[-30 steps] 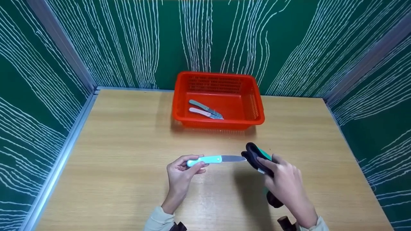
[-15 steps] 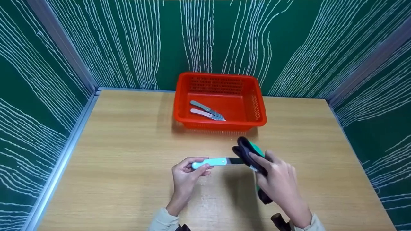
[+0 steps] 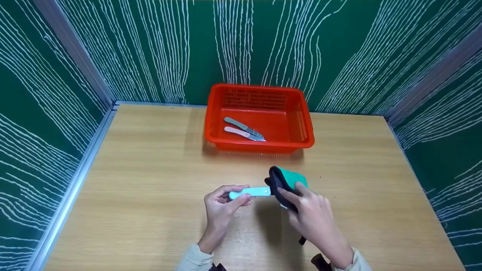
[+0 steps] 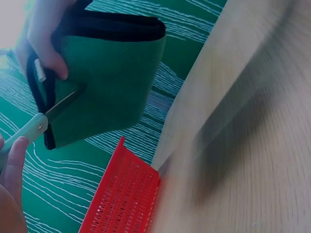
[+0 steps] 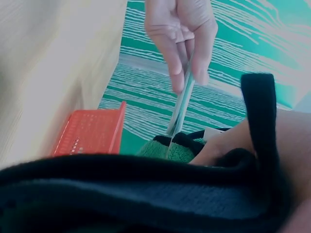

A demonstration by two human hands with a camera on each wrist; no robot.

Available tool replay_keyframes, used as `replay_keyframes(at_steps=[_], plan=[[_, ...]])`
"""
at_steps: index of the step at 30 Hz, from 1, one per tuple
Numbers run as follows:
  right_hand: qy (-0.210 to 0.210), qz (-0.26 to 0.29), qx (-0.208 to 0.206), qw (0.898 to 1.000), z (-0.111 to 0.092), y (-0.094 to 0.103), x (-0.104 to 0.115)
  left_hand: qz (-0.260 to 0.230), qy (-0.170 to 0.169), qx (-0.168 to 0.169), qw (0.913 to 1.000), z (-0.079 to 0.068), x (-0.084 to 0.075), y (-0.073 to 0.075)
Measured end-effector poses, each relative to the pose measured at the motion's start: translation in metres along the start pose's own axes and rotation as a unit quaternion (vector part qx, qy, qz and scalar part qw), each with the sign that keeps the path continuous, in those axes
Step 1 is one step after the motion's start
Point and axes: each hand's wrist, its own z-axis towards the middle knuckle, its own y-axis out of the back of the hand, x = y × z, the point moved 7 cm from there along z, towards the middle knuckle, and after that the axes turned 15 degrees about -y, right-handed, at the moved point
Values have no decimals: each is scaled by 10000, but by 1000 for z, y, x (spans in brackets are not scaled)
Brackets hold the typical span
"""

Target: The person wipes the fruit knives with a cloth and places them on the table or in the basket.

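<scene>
My left hand (image 3: pixel 222 209) pinches a knife by its turquoise handle (image 3: pixel 250 192) between thumb and fingers, blade pointing right. My right hand (image 3: pixel 314 214) grips a folded green cloth (image 3: pixel 293 177) with black edging, its forefinger stretched along the fold. In the head view the cloth hides the knife's blade. From the left wrist, the blade (image 4: pixel 68 103) shows lying along the cloth's green face, beside the dark hanging loop (image 4: pixel 41 90). Both hands are over the table in front of the basket. In the right wrist view, the cloth's blurred black edge (image 5: pixel 121 167) covers much of the foreground.
A red plastic basket (image 3: pixel 260 145) stands toward the back of the wooden table (image 3: pixel 150 169). Inside it lie a knife with a grey-green handle (image 3: pixel 235 123) and one with a pale pink handle (image 3: pixel 236 131). Green, white-streaked panels (image 3: pixel 199 49) enclose the back and sides.
The right hand has moved left with the cloth, bringing it over the knife's blade up to the handle. The cloth has turned to show more green. The left hand has shifted slightly right.
</scene>
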Motion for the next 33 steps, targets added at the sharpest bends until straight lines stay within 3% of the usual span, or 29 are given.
replay_keyframes(at_steps=[23,33], plan=[[-709,106,-47,9974,1,7,-49,18,-194,-217,9996,31,-6,20],[-727,-163,58,9972,-3,3,-65,206,125,-315,9992,50,6,19]])
